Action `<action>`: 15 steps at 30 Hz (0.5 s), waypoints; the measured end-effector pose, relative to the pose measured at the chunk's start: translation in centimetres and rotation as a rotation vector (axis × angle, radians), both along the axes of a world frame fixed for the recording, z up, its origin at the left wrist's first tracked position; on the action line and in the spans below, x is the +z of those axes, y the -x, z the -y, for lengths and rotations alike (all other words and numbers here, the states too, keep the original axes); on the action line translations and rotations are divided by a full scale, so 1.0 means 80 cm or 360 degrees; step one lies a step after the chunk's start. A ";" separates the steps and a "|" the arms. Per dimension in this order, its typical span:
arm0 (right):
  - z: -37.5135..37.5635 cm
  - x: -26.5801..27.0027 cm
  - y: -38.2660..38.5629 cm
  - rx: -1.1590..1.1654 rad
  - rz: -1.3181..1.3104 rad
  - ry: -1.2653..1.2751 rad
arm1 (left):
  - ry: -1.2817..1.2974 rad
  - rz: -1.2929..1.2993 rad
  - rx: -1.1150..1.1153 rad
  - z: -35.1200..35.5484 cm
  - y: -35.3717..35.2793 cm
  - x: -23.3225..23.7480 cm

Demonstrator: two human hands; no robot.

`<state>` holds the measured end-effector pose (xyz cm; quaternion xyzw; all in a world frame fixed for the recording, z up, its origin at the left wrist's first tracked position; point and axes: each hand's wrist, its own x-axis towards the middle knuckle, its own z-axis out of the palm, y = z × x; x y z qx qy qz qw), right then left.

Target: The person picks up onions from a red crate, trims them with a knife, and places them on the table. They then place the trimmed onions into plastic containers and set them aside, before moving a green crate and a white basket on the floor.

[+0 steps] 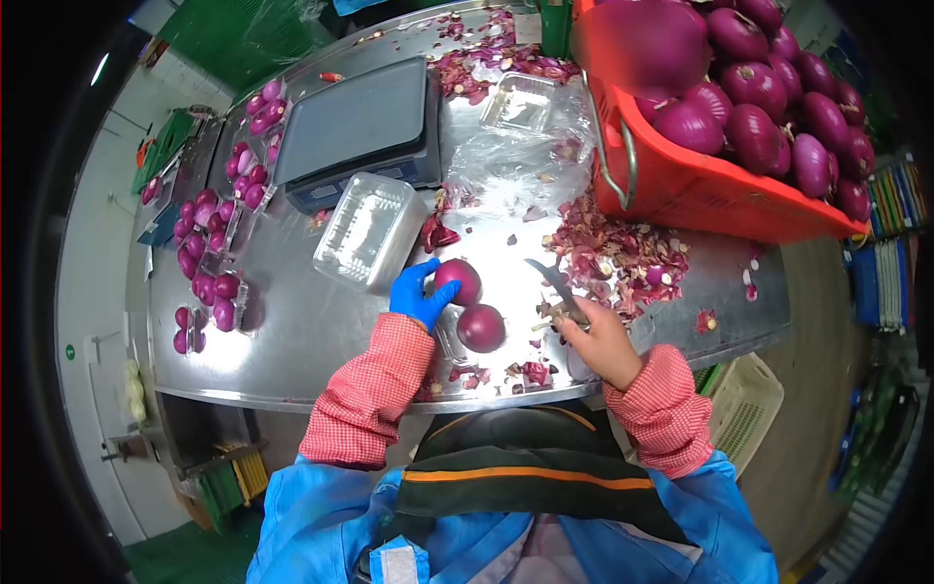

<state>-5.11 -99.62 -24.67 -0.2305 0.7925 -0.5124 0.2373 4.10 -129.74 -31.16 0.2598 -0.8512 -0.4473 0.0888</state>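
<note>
My left hand (420,293), in a blue glove, is closed round the side of a peeled red onion (460,280). Just below it, a second red onion (481,329) sits in a clear plastic tray (449,336), most of which is hidden. To the right, my bare right hand (598,341) grips a small knife (556,284), its dark blade pointing up and left. Some pale onion trimmings lie by the right fingertips. A stack of clear plastic trays (365,234) stands up and left of my left hand.
A red crate (710,200) heaped with red onions (754,92) stands at right. Onion skins (613,258) litter the steel table (282,355). A grey scale (355,117) sits at the back, near filled onion trays (206,229) and clear film (520,170).
</note>
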 end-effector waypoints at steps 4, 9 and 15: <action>0.030 -0.014 0.001 0.0054 -0.0211 -0.0305 | 0.0687 -0.0260 -0.0080 0.013 -0.045 -0.010; 0.088 -0.052 0.010 0.0168 -0.0223 -0.0641 | -0.0185 0.0587 0.0101 -0.053 -0.091 0.003; 0.124 -0.088 -0.012 0.0105 -0.0100 -0.0527 | -0.0004 0.0696 0.0028 -0.047 -0.093 0.030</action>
